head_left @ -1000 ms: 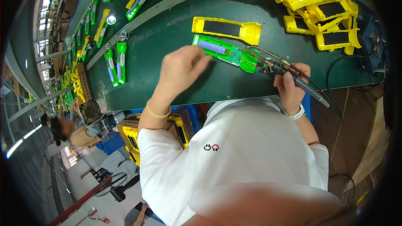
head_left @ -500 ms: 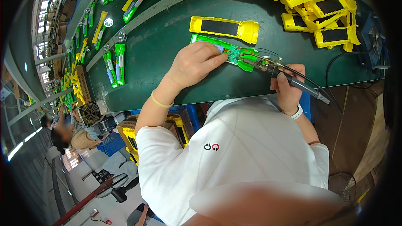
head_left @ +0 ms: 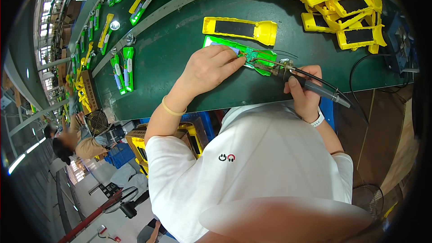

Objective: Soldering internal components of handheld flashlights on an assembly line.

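On the green bench lies a green flashlight housing with a small green circuit board and thin wires inside. My left hand rests over its left part, thumb and fingers pressed together beside the board; what they pinch is hidden. My right hand is closed around the dark handle of a soldering iron with a feed tube attached. The iron's tip reaches over the board near my left fingertips. Just beyond the housing, a yellow housing half with a dark panel lies apart from it.
A heap of yellow housing halves lies at the far right, near a blue box with a black cable. Several green housings lie to the left. A metal rail crosses behind. Another person is at the far left.
My right hand and the soldering iron have shifted slightly to the left. My left hand stays in nearly the same place on the green housing.
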Available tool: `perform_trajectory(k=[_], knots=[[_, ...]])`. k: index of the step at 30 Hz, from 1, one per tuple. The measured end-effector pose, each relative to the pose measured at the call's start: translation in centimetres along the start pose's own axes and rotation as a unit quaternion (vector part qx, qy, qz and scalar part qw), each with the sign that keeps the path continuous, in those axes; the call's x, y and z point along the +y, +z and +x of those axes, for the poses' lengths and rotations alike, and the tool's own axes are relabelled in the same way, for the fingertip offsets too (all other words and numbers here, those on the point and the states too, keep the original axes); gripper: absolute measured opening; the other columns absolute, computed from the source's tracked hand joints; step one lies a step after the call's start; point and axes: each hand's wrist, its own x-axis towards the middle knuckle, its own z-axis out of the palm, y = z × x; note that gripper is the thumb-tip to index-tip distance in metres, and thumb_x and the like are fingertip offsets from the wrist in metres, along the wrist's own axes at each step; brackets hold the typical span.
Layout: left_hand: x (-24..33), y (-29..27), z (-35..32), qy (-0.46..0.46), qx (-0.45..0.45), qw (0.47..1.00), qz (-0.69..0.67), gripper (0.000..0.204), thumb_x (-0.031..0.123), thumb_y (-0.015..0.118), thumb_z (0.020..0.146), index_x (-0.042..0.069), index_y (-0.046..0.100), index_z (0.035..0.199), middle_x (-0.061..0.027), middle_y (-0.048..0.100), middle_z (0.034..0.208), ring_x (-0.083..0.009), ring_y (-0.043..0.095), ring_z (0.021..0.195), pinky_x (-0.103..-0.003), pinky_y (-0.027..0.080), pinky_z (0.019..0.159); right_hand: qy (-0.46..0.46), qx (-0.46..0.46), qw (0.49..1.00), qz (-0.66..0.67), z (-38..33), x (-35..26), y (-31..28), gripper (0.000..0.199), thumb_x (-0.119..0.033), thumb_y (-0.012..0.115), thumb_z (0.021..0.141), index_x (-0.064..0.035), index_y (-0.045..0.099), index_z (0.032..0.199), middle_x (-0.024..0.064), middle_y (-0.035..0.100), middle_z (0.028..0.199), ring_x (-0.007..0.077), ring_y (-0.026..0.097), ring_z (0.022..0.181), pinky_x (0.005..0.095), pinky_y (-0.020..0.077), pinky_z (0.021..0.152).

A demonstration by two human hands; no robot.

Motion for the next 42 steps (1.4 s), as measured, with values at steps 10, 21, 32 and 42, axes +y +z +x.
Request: perform_trajectory(k=[10,21,32,42], knots=[[0.0,0.3,0.2,-0.006,0.011,1.0,0.003,0.026,0.006,0.062,0.066,0.011,0.067,0.091,-0.0011,0.06,0.082,-0.0153,0.058,0.073,-0.026,0.05,0.062,-0.044,0.068,0.99,0.113,-0.2,0.0,-0.9,0.026,-0.01,0.058,0.085,-0.006,0.036,0.098,0.0066,0.048,0.081,0.0105,0.048,0.053,0.0223,0.0407,0.046],[1.1,2.5,5.4,-0.153,0.006,0.981,-0.12,0.016,0.016,0.073,0.066,0.007,0.064,0.077,-0.0082,0.052,0.08,-0.0265,0.05,0.078,-0.035,0.042,0.069,-0.1,0.167,0.974,0.118,2.0,-2.3,-3.1,0.023,-0.019,0.053,0.087,-0.0041,0.041,0.1,0.0097,0.048,0.069,0.0135,0.045,0.051,0.0223,0.0356,0.045],[-0.1,1.2,5.2,-0.173,-0.014,0.971,-0.165,0.014,0.013,0.07,0.065,0.008,0.06,0.073,-0.0048,0.053,0.073,-0.0245,0.051,0.073,-0.033,0.041,0.067,-0.106,0.203,0.965,0.128,2.6,-1.9,-4.2,0.019,-0.018,0.051,0.089,-0.0044,0.042,0.099,0.011,0.048,0.067,0.0131,0.044,0.049,0.0199,0.0335,0.045],[-1.3,2.3,4.6,-0.029,0.058,0.94,-0.336,0.011,0.009,0.067,0.064,0.011,0.062,0.074,-0.0014,0.057,0.08,-0.0226,0.053,0.08,-0.035,0.039,0.082,-0.107,0.218,0.963,0.119,2.7,-1.6,-4.6,0.018,-0.017,0.051,0.089,-0.0045,0.042,0.099,0.0107,0.048,0.068,0.0136,0.044,0.05,0.0206,0.0335,0.045]])
